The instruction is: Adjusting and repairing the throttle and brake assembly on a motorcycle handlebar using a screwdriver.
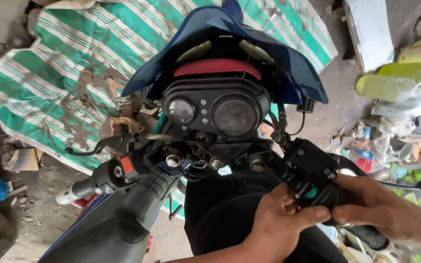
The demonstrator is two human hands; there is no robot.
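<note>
- Head view: my left hand and right hand both gripped the black plastic handlebar switch housing at the motorcycle's right grip, beside the black twin-dial instrument cluster.
- I judged the housing was being worked loose or fitted; the next move needed a steady pinch and careful alignment.

right hand: wrist blurred, cut by frame edge | handlebar grip: mostly hidden beneath it
</note>
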